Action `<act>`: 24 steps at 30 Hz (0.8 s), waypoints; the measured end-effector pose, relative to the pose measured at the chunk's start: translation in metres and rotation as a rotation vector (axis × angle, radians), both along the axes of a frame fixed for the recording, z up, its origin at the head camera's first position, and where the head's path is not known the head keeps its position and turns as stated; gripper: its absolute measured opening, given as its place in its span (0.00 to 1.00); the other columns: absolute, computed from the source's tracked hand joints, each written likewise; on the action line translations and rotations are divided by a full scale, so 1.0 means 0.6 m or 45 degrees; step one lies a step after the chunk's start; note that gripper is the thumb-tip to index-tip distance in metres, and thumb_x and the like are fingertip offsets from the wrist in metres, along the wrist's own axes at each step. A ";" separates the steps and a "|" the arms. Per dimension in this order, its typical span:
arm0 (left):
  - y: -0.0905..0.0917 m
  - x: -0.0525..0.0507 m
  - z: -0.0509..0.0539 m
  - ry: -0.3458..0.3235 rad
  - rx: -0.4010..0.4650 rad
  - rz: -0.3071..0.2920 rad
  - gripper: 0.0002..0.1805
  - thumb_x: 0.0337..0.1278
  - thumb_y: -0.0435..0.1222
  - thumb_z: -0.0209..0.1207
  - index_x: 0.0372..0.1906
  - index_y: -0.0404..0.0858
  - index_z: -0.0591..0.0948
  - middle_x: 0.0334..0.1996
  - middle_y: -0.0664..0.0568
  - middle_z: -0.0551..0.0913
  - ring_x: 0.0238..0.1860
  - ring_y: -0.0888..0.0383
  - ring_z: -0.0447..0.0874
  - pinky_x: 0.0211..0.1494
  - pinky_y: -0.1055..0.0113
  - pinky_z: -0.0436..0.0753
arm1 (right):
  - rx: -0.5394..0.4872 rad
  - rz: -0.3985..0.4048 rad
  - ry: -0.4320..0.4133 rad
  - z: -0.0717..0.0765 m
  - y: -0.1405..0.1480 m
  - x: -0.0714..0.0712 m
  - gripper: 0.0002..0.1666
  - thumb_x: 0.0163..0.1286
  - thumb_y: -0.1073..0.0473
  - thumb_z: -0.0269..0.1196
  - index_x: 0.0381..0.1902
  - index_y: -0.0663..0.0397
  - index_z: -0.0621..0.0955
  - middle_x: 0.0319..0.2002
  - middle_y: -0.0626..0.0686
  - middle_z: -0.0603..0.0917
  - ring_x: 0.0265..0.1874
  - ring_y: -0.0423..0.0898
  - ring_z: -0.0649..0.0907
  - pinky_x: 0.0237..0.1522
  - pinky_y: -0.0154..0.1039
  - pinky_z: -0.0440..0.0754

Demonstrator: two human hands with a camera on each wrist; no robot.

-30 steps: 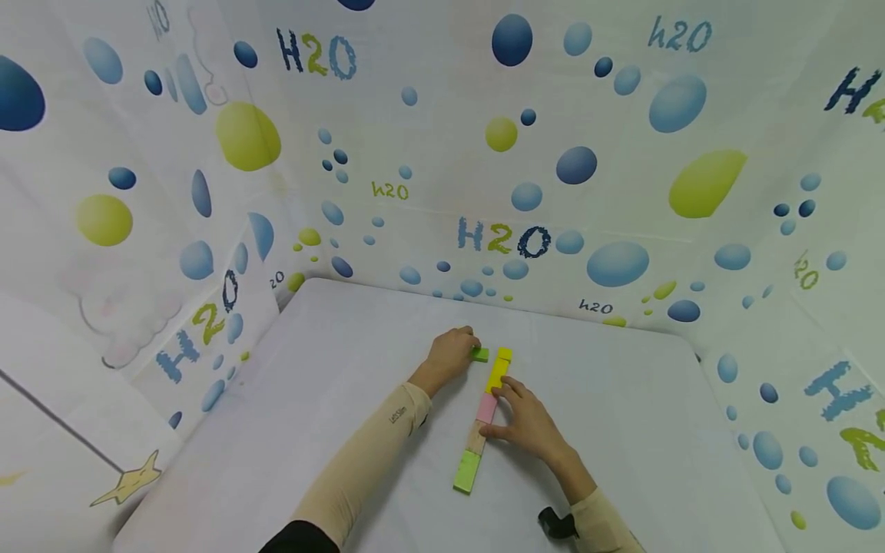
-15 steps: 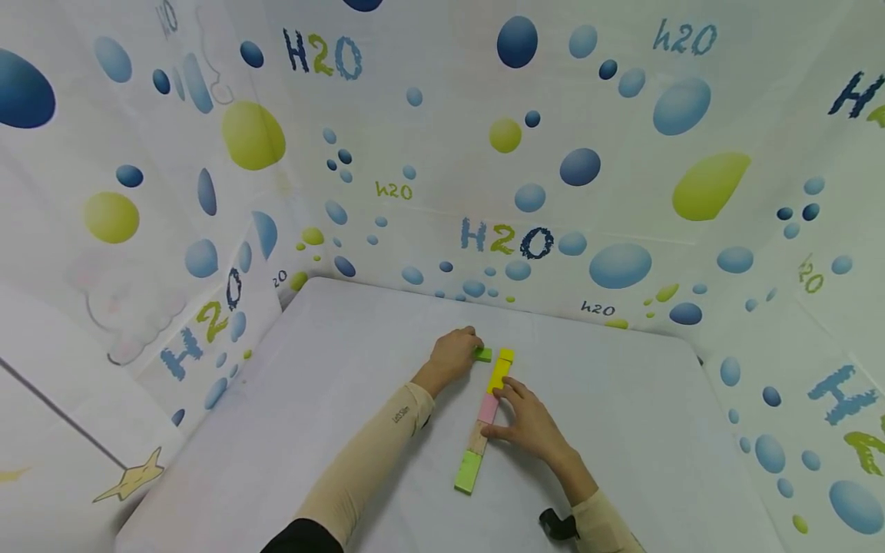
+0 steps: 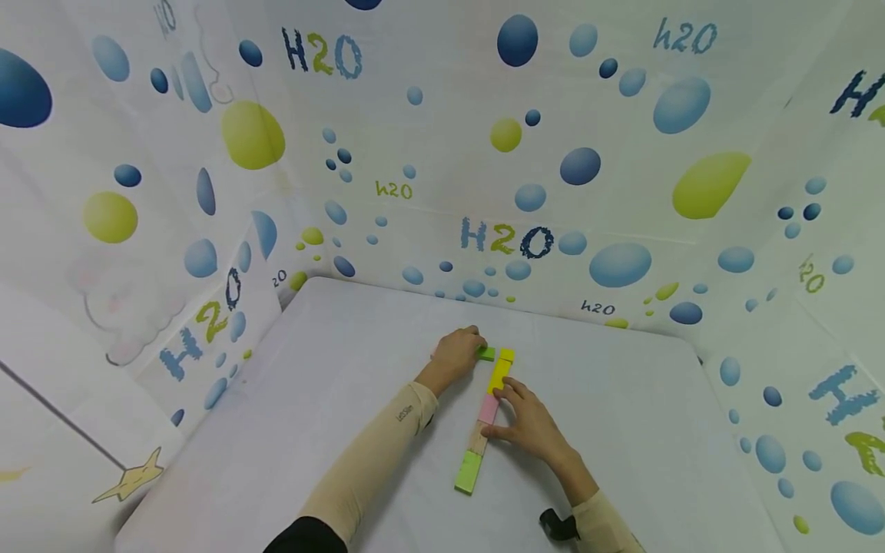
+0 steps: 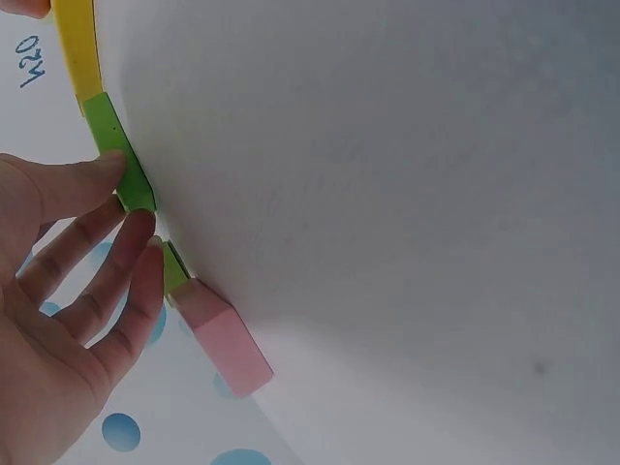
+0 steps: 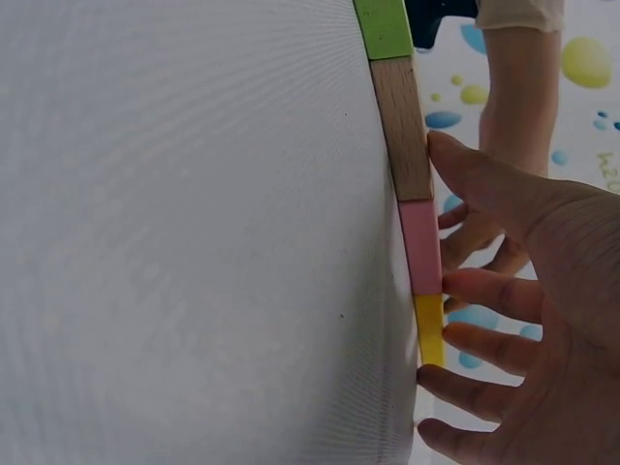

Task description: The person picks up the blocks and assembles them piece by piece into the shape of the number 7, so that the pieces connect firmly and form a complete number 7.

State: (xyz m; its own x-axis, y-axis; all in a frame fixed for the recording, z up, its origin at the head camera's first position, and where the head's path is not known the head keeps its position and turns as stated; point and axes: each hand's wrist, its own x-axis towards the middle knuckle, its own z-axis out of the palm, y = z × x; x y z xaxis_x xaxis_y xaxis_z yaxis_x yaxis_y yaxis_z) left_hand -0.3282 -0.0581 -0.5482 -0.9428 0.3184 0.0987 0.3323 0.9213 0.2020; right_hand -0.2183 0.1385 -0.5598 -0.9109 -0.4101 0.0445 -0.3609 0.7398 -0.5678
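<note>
A row of blocks lies on the white table: a light green block, a plain wooden block, a pink block and a long yellow block, with a small yellow piece at its far end. My left hand pinches a green block beside that far end, thumb on its near side. Another green piece and a pink block line up behind it. My right hand rests loosely along the row, thumb at the wooden block, fingers by the pink and yellow ones.
White table surface surrounds the row on both sides. A patterned curtain with bubbles and H2O lettering rises behind the table's back edge. A black object sits at the right wrist.
The green block has shifted slightly right, toward the yellow end, with my left hand. A hint of pink now shows left of that hand. My right hand stays in place.
</note>
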 end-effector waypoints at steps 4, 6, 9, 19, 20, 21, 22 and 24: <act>0.002 0.000 -0.002 0.024 0.016 -0.012 0.14 0.71 0.35 0.64 0.56 0.48 0.90 0.52 0.54 0.84 0.51 0.55 0.85 0.59 0.59 0.85 | 0.007 0.003 0.006 -0.002 0.000 -0.001 0.49 0.54 0.36 0.80 0.67 0.57 0.80 0.76 0.63 0.69 0.72 0.65 0.72 0.69 0.64 0.72; 0.003 0.000 -0.002 0.030 0.024 -0.020 0.14 0.71 0.35 0.64 0.56 0.48 0.90 0.52 0.54 0.84 0.51 0.55 0.85 0.59 0.59 0.85 | 0.010 0.004 0.008 -0.002 0.000 -0.002 0.49 0.54 0.36 0.80 0.67 0.57 0.80 0.76 0.63 0.69 0.72 0.65 0.72 0.69 0.64 0.73; 0.004 -0.001 -0.004 0.038 0.034 -0.028 0.14 0.71 0.35 0.64 0.56 0.47 0.89 0.52 0.54 0.84 0.51 0.55 0.85 0.58 0.59 0.85 | 0.004 0.007 0.013 -0.003 0.001 -0.002 0.49 0.54 0.36 0.80 0.67 0.58 0.80 0.76 0.63 0.69 0.71 0.65 0.72 0.69 0.64 0.73; 0.010 -0.001 -0.005 0.054 0.042 -0.024 0.14 0.69 0.34 0.65 0.55 0.47 0.90 0.51 0.54 0.84 0.50 0.54 0.86 0.56 0.59 0.86 | -0.012 0.020 0.019 -0.005 0.002 -0.004 0.50 0.53 0.36 0.80 0.66 0.58 0.80 0.75 0.63 0.69 0.71 0.66 0.72 0.69 0.64 0.73; 0.010 -0.001 -0.005 0.062 0.049 -0.027 0.14 0.69 0.34 0.66 0.55 0.46 0.90 0.51 0.54 0.84 0.50 0.54 0.86 0.55 0.59 0.86 | -0.009 0.019 0.018 -0.005 0.002 -0.004 0.50 0.53 0.36 0.80 0.66 0.58 0.80 0.75 0.63 0.69 0.71 0.66 0.72 0.69 0.64 0.73; 0.011 -0.001 -0.005 0.066 0.051 -0.027 0.14 0.68 0.33 0.66 0.55 0.46 0.90 0.51 0.54 0.84 0.49 0.54 0.86 0.55 0.59 0.86 | -0.008 0.017 0.015 -0.005 0.003 -0.004 0.50 0.53 0.36 0.80 0.67 0.58 0.80 0.75 0.63 0.69 0.72 0.65 0.72 0.69 0.64 0.72; 0.011 -0.001 -0.005 0.070 0.054 -0.027 0.14 0.68 0.33 0.66 0.54 0.46 0.90 0.50 0.54 0.84 0.49 0.54 0.86 0.54 0.59 0.86 | -0.007 0.016 0.013 -0.006 0.003 -0.004 0.50 0.53 0.35 0.80 0.67 0.57 0.80 0.76 0.63 0.69 0.72 0.65 0.72 0.69 0.64 0.72; 0.012 -0.001 -0.006 0.070 0.051 -0.026 0.14 0.69 0.34 0.65 0.55 0.46 0.90 0.51 0.54 0.84 0.49 0.54 0.86 0.55 0.59 0.86 | -0.014 0.014 0.014 -0.006 0.003 -0.004 0.50 0.53 0.35 0.80 0.67 0.57 0.81 0.76 0.63 0.69 0.72 0.65 0.72 0.69 0.64 0.72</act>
